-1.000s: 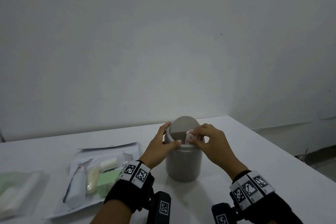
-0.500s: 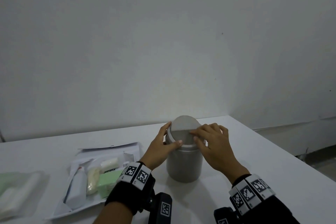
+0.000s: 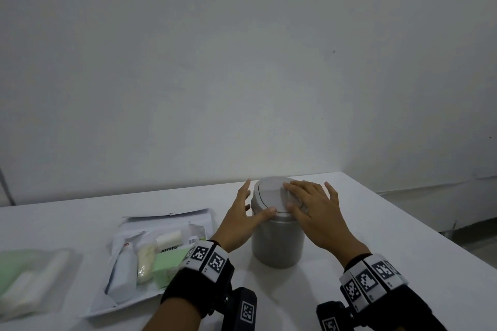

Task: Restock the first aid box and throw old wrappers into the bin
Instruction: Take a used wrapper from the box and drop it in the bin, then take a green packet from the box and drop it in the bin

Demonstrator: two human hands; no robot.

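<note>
A small grey cylindrical bin (image 3: pixel 278 242) stands upright on the white surface (image 3: pixel 403 250), near the far right corner and in front of a plain white wall (image 3: pixel 242 62). Its round swing lid (image 3: pixel 270 195) lies nearly flat in the top.

The left hand (image 3: pixel 243 219) is at the bin's left side with its fingers spread and pointing up; the thumb tip rests on the near edge of the lid, and the grip is open, holding nothing. The right hand (image 3: pixel 314 209) lies palm down across the right part of the lid, fingers spread and fingertips on the lid, its grip likewise open and empty. Both wrists wear black bands with square black-and-white markers.

To the left of the bin, a flat open pouch (image 3: pixel 166 226) lies on the surface with supplies on it: a white tube (image 3: pixel 123 271), a pale gauze roll (image 3: pixel 169 238), a cream packet (image 3: pixel 145 263) and a green packet (image 3: pixel 168 267). Further left, at the near edge, lies a blurred clear bag (image 3: pixel 29 279) with green and white contents.
</note>
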